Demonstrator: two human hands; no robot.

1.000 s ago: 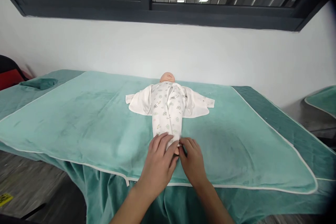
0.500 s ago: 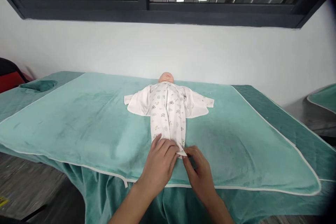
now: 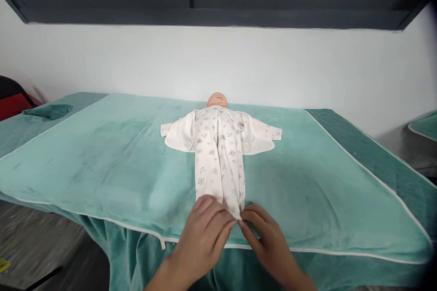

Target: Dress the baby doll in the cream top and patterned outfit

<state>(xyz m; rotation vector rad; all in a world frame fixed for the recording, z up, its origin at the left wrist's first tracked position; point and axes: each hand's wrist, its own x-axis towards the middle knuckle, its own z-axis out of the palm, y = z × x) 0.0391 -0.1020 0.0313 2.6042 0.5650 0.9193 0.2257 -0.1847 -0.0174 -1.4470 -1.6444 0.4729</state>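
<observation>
A baby doll (image 3: 217,99) lies on its back, its head toward the wall. White baby trousers (image 3: 215,159) with small grey animal prints cover its body and legs. A white baby top (image 3: 180,132) spreads out on both sides, sleeves stretched sideways. My left hand (image 3: 206,236) is closed at the bottom of the trouser legs, fingertips pinching the hem of the right-hand leg. From the other side, my right hand (image 3: 266,238) pinches that same hem between thumb and forefinger. The end of the left-hand leg is hidden behind my left hand.
A light green velvety mat (image 3: 112,159) with white piping lies over a darker green cover (image 3: 362,145). Its front edge runs under my wrists. A white wall (image 3: 136,59) and a dark window frame (image 3: 211,13) stand behind. A red and black object (image 3: 13,104) is at far left.
Both hands have moved toward me with the trouser hem, and the right-hand leg is now stretched straighter and longer. The folded hem corner seen earlier is pulled down.
</observation>
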